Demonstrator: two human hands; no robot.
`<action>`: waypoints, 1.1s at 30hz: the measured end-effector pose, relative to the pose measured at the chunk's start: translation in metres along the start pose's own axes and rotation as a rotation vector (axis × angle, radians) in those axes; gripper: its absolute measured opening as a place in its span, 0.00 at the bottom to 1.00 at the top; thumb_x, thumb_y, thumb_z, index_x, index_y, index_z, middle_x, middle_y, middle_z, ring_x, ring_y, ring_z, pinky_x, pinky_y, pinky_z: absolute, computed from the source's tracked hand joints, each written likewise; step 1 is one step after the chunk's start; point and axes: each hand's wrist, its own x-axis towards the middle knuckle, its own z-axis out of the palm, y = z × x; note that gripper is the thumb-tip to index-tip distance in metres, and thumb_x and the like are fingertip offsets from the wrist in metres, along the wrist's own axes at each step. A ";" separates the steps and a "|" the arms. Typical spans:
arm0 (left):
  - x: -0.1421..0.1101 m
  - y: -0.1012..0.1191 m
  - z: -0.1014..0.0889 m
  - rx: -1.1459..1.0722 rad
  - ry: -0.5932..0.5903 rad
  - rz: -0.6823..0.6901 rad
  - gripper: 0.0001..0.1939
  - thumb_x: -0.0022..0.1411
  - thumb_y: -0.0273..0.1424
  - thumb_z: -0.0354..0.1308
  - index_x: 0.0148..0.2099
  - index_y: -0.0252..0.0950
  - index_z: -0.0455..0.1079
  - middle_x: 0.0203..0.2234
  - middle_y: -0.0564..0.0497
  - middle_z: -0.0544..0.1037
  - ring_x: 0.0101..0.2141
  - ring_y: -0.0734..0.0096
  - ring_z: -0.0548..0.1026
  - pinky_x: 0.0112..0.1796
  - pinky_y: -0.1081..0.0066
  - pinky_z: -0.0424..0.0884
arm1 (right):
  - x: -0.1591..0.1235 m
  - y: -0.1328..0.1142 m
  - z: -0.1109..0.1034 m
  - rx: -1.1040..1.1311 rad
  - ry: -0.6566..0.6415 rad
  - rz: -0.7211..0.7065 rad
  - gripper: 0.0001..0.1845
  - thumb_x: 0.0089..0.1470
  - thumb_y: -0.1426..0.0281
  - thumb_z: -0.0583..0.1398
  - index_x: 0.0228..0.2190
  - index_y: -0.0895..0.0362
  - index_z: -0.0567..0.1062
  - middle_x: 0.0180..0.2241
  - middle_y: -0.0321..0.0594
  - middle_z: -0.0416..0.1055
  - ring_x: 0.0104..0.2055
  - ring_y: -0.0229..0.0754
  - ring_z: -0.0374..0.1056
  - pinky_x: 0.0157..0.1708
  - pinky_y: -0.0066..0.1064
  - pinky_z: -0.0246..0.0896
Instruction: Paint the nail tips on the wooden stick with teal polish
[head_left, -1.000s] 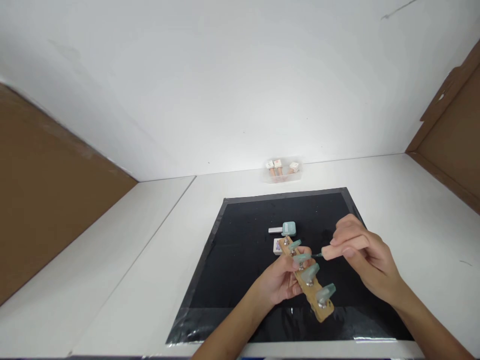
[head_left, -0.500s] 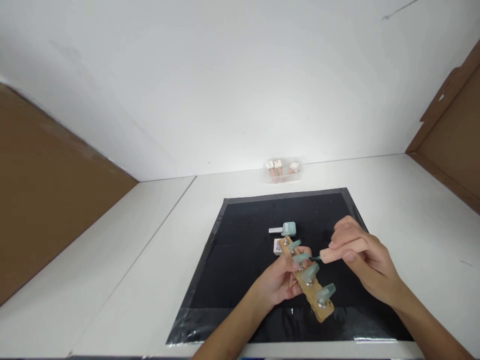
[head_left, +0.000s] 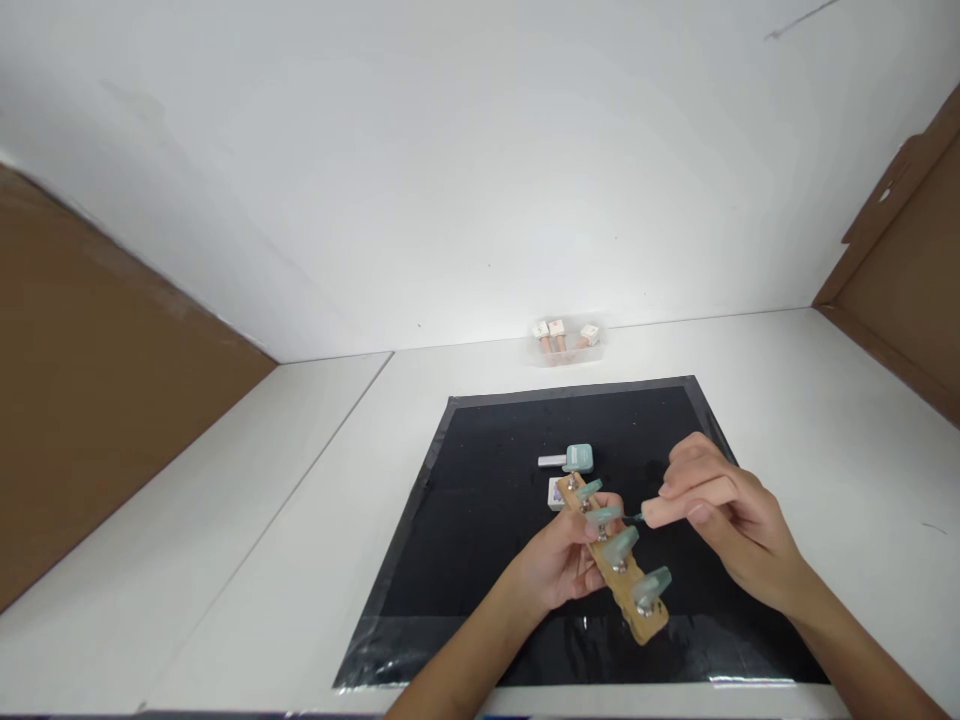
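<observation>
A wooden nail-tip stand point(head_left: 628, 597) slants across the lower middle, gripped from its left side by my left hand point(head_left: 559, 562). Several green false nails point(head_left: 620, 546) sit on its metal posts, tilted toward the right. My right hand point(head_left: 739, 525) pinches a nail polish brush by its pale pink cap point(head_left: 686, 502). The dark bristle end point(head_left: 632, 519) points left, close to the tip of one of the middle nails; whether it touches I cannot tell. Behind the stand lies a green polish bottle point(head_left: 580, 458) with a whitish cap.
A small white box point(head_left: 556, 493) with a purple print lies partly behind the stand. The black mat point(head_left: 465, 520) is taped to the white table point(head_left: 300, 540). A clear tray point(head_left: 568, 355) with several pink-handled, white-topped items stands by the back wall. Brown cardboard panels flank both sides.
The brush has shifted very slightly to the right, its bristles a little away from the nail. My left hand and the stand hold their place.
</observation>
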 end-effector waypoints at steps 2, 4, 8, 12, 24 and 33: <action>0.000 0.000 -0.001 0.007 -0.015 -0.001 0.16 0.43 0.33 0.66 0.26 0.33 0.60 0.13 0.62 0.58 0.10 0.89 0.52 0.09 0.83 0.43 | 0.000 0.000 0.000 -0.004 0.003 -0.004 0.10 0.63 0.71 0.53 0.35 0.51 0.74 0.30 0.36 0.72 0.35 0.40 0.66 0.35 0.36 0.62; 0.000 0.000 -0.001 0.006 -0.019 0.001 0.17 0.43 0.33 0.66 0.26 0.33 0.60 0.13 0.62 0.58 0.11 0.89 0.52 0.09 0.83 0.44 | -0.001 0.000 0.001 -0.006 0.012 -0.002 0.11 0.64 0.70 0.52 0.36 0.50 0.74 0.30 0.37 0.72 0.34 0.41 0.66 0.35 0.38 0.63; -0.001 0.000 -0.001 -0.002 -0.025 0.002 0.17 0.43 0.33 0.66 0.27 0.34 0.59 0.14 0.62 0.59 0.10 0.89 0.52 0.09 0.83 0.42 | -0.001 0.000 0.001 0.010 0.020 0.003 0.11 0.64 0.68 0.52 0.36 0.50 0.74 0.29 0.37 0.73 0.33 0.42 0.66 0.34 0.38 0.63; -0.001 0.000 0.000 0.003 -0.022 -0.006 0.17 0.44 0.33 0.66 0.27 0.34 0.59 0.15 0.62 0.59 0.10 0.90 0.54 0.09 0.83 0.43 | 0.000 0.000 0.001 -0.004 0.015 0.013 0.11 0.63 0.68 0.52 0.35 0.49 0.75 0.28 0.36 0.73 0.32 0.42 0.66 0.33 0.38 0.62; -0.002 0.000 -0.002 -0.014 0.006 -0.012 0.17 0.42 0.32 0.66 0.27 0.33 0.60 0.15 0.61 0.61 0.10 0.90 0.54 0.09 0.83 0.43 | 0.000 -0.001 0.002 0.013 0.039 0.023 0.12 0.64 0.67 0.52 0.34 0.50 0.75 0.28 0.37 0.73 0.33 0.42 0.65 0.34 0.37 0.63; -0.002 0.001 0.000 0.011 0.018 -0.006 0.17 0.41 0.33 0.66 0.26 0.33 0.59 0.14 0.61 0.60 0.10 0.91 0.53 0.10 0.83 0.46 | -0.001 -0.001 0.002 0.010 0.036 0.016 0.12 0.64 0.67 0.52 0.35 0.49 0.75 0.28 0.37 0.73 0.33 0.42 0.66 0.34 0.39 0.63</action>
